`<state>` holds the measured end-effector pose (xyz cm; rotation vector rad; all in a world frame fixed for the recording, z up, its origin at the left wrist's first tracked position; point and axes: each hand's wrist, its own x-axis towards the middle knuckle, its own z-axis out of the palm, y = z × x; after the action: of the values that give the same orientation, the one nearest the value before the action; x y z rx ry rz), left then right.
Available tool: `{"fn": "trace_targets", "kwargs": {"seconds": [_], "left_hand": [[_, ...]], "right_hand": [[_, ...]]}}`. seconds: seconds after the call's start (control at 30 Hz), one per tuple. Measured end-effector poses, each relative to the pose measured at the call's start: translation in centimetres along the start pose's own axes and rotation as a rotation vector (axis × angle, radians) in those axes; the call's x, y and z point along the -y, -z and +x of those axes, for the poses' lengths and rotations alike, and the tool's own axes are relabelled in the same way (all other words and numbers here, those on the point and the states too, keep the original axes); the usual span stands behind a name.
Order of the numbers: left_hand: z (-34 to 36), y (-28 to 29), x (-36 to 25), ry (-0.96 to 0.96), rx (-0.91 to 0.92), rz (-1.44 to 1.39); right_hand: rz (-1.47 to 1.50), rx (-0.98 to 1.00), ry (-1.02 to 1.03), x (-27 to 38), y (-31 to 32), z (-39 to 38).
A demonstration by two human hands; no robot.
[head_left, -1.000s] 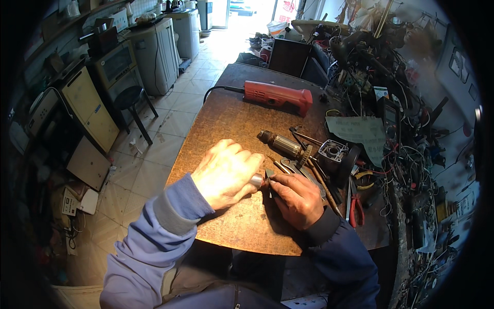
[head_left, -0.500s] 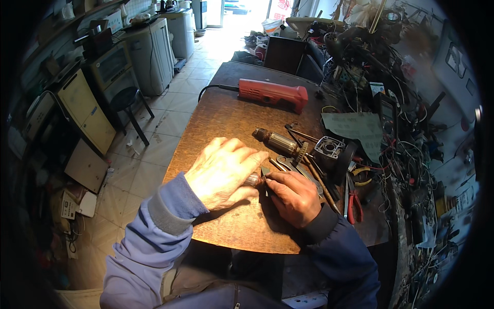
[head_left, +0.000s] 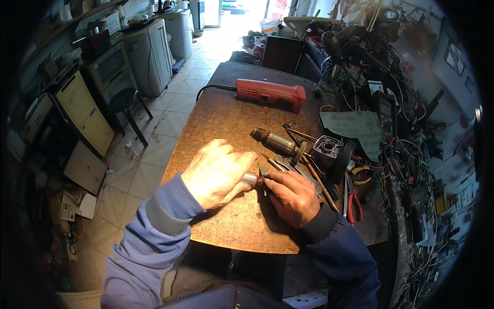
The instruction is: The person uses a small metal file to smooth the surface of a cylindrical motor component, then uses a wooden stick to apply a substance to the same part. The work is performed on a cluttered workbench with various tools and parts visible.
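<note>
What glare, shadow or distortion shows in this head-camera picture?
Head view: glare washes out the far white-lit doorway; strong light bleaches the bare left hand; dark shadow lies below the bare right hand; the brown wooden tabletop looks bowed; corners go black.

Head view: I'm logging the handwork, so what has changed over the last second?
The scene sits slightly further left, likely from head movement. The metal part in the left hand seems to have turned: its visible side looked ribbed half a second ago, smooth now. Nothing was taken up or let go. The right hand stays at its end; the red tool and pliers lie as before.
</note>
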<state>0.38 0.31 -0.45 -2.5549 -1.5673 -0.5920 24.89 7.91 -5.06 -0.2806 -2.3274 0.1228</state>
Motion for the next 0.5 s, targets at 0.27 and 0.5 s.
{"fn": "trace_targets", "kwargs": {"seconds": [0.27,0.5], "left_hand": [[0.58,0.19,-0.53,-0.009,-0.026,0.033],[0.66,0.34,-0.45,-0.109,-0.172,-0.027]], "right_hand": [[-0.010,0.008,-0.015,0.13,0.34,-0.05],[-0.004,0.007,-0.004,0.09,0.11,-0.10]]}}
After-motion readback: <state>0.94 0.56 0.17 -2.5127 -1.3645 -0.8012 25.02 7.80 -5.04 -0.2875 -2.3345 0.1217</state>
